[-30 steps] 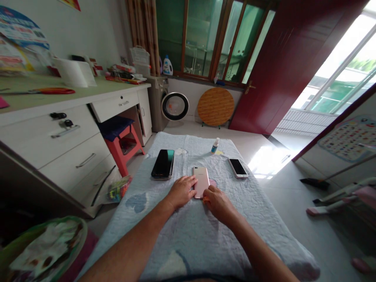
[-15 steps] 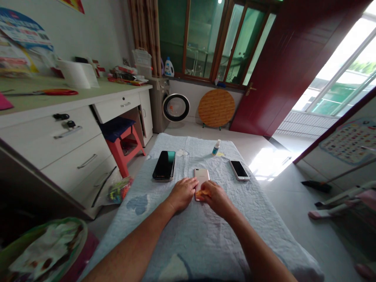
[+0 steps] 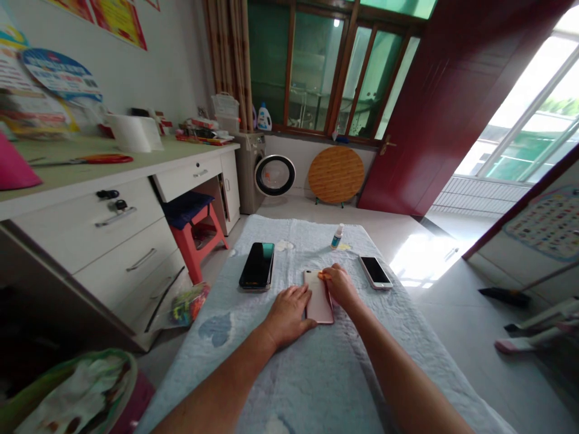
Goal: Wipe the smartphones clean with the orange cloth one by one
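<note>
A rose-gold smartphone (image 3: 319,304) lies back side up on the quilted cloth. My left hand (image 3: 289,316) rests flat beside it, fingers stretched against its left edge and thumb at its bottom edge. Pinched in my right hand (image 3: 340,284) is a small orange cloth (image 3: 322,275), pressed on the phone's upper right, near the top. A larger black phone (image 3: 257,266) lies screen up to the left. On the right is a white phone (image 3: 376,272) with a dark screen. Behind them stands a small spray bottle (image 3: 337,237) with a blue label.
The light blue quilt (image 3: 307,386) covers the low table. At left are a white desk (image 3: 122,223) with drawers and a red stool (image 3: 199,241). A bin (image 3: 131,386) with tissues stands at lower left. A washing machine (image 3: 248,172) has its door open.
My right hand has slid with the orange cloth from the phone's lower part up to its top right. My left hand's thumb now reaches the bottom edge. The view has tilted up slightly.
</note>
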A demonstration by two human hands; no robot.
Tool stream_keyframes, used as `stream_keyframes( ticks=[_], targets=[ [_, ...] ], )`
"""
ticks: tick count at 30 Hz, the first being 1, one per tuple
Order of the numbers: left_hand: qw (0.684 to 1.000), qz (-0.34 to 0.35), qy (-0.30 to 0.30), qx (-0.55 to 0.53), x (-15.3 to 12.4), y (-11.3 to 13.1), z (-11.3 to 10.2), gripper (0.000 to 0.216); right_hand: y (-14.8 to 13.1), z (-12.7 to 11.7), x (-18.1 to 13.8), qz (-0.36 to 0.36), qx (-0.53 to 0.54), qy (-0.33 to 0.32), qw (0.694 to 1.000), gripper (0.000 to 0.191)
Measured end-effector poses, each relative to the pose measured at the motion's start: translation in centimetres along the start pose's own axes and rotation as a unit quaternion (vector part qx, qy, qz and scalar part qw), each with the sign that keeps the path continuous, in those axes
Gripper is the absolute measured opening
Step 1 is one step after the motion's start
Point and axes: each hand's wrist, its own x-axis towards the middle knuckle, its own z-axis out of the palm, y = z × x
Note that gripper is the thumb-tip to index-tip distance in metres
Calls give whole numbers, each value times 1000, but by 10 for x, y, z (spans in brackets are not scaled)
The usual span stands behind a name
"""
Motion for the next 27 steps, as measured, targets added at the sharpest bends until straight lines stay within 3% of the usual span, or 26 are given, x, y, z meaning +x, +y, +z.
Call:
stream_keyframes(
  ticks=[6, 11, 18, 27],
  targets=[
    [1000, 3, -1, 9, 0, 1, 1, 64, -8, 7, 28, -1, -62, -31, 998, 31],
    [1000, 17, 9, 25, 0, 1, 2, 58, -22, 11, 47, -37, -81, -80, 993, 28],
    [999, 42, 7, 14, 0, 5, 1, 58, -41, 20, 57, -89, -73, -95, 989, 24],
    [999, 31, 27, 6, -4, 9, 2, 53, -12, 3, 37, -7, -71, -45, 996, 32]
  ],
)
